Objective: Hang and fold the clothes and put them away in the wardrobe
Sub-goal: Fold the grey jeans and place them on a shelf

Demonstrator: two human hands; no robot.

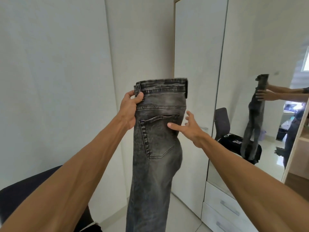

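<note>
**Jeans held up, folding barely begun**

A pair of grey washed jeans (155, 148) hangs in the middle of the frame, waistband at the top and legs dropping out of view at the bottom edge. They look doubled lengthwise, one leg over the other, with a back pocket facing the camera. That would be the first fold; the crosswise folds and the putting away are, by my reading, still to do. The wardrobe (197, 64) stands behind them at centre right, its white door shut as far as can be seen, with a mirror (250, 114) and drawers (224, 208) to its right. The mirror's reflection shows more dark clothing (234, 141) lying on a chair, so other items probably wait too.

The left hand (129, 109) has its grip pressed together on the left end of the waistband, thumb in front and fingers wrapped behind, and it carries the weight. The right hand (189, 129) is spread: the thumb tip lies on the denim just below the pocket opening, while the fingers fan out past the jeans' right edge, pinching nothing.
</note>
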